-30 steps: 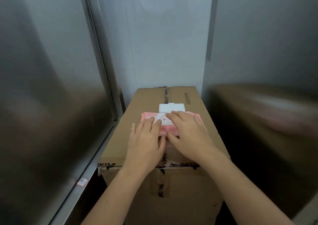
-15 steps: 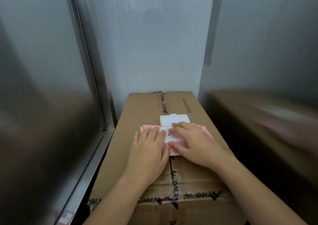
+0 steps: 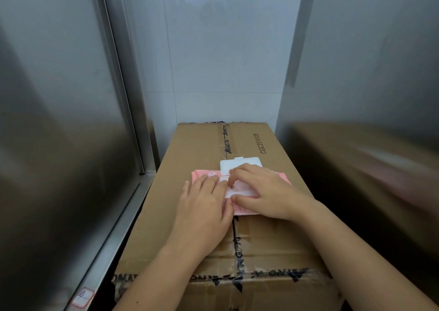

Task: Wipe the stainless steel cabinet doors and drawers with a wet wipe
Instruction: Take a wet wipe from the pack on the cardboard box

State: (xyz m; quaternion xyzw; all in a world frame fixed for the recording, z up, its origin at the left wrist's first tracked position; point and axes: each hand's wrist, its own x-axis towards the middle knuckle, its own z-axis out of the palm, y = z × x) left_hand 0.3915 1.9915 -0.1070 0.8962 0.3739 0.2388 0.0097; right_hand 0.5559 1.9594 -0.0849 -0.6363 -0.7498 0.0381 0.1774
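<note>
We are laying our left hand [image 3: 204, 206] flat, palm down, on the left half of the pink wet wipe pack [image 3: 202, 175], with the fingers straight, close together and pointing away from us. Our right hand [image 3: 268, 192] is arching over the right half. Its fingers are bending at the knuckles so the tips are coming down on the white panel at the pack's middle, and the thumb is lying along the near edge. We cannot tell whether those fingertips are pinching a wipe or only pressing. Both forearms are reaching in from the bottom edge, bare to the elbow.

The pack is lying across the top of a taped cardboard box [image 3: 190, 149], and its white flip lid [image 3: 248, 163] is standing open on the far side. The box is sitting between the steel cabinet door [image 3: 59, 120] on our left and another steel panel [image 3: 368, 61] on our right, which is reflecting the box in a blur. A white tiled wall [image 3: 221, 49] is rising behind.

Compared with a second ago, we are seeing more of the wall and the box is sitting lower in view. Both hands are staying on the pack. The right index finger is now curling more tightly at the opening, and the lid is remaining open.
</note>
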